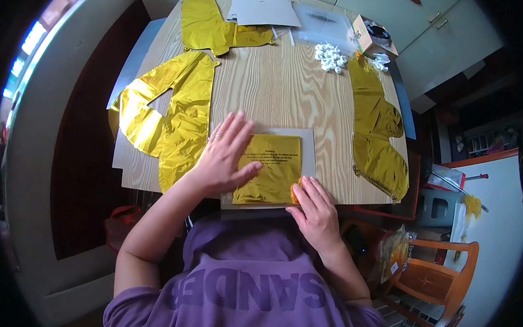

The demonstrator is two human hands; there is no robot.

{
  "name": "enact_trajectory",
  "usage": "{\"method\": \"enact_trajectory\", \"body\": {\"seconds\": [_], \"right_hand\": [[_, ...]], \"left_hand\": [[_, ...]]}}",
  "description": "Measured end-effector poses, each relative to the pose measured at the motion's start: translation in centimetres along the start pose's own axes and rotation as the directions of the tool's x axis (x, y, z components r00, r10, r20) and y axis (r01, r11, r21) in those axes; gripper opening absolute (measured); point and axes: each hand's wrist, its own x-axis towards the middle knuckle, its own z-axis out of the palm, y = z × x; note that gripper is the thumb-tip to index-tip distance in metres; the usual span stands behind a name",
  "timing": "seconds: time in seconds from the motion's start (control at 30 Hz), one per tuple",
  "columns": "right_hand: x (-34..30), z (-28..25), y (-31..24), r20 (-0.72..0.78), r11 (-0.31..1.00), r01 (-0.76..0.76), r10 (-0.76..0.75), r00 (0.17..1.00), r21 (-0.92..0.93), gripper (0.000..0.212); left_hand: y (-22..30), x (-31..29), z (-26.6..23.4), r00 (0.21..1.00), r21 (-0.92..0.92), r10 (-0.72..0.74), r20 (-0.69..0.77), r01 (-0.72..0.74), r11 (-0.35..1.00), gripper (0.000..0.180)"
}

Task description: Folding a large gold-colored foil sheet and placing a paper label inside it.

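Note:
A flat packet with gold foil folded under printed clear film lies in front of me. Beneath it is a light grey card sheet. My left hand is held over the packet's left side, fingers stretched and thumb apart, with nothing in it. At the packet's lower right corner, the fingers of my right hand press together on a small orange piece, mostly covered by them. Flat gold foil balloons lie around: one with a triangular gap at left, one at far left, and a curvy one at right.
White sheets and a clear plastic sheet lie at the table's far side. Small white bundles sit near an open box with dark contents. A wooden chair stands at lower right.

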Motion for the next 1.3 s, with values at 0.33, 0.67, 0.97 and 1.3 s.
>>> {"method": "enact_trajectory", "body": {"seconds": [0.33,0.67,0.97,1.3], "right_hand": [[0.7,-0.2,0.3,-0.006,0.998,-0.035,0.035,0.999,0.059,0.052],[-0.3,-0.6,0.5,-0.037,0.995,-0.014,0.017,0.999,0.102,0.051],[0.1,-0.3,0.6,-0.120,0.993,-0.047,0.060,0.991,0.105,0.036],[0.1,0.6,1.2,-0.240,0.976,-0.076,0.126,0.963,0.206,0.026]], "left_hand": [[1.4,3.9,2.7,0.968,0.133,0.199,0.150,-0.219,0.967,0.094],[2.6,-8.5,-0.3,0.999,0.067,0.046,0.013,-0.047,0.997,0.096],[1.6,-9.4,2.8,0.936,0.088,0.186,-0.298,-0.167,0.982,0.056],[2.1,-9.6,3.1,0.895,-0.007,0.042,-0.444,-0.050,0.999,0.049]]}}
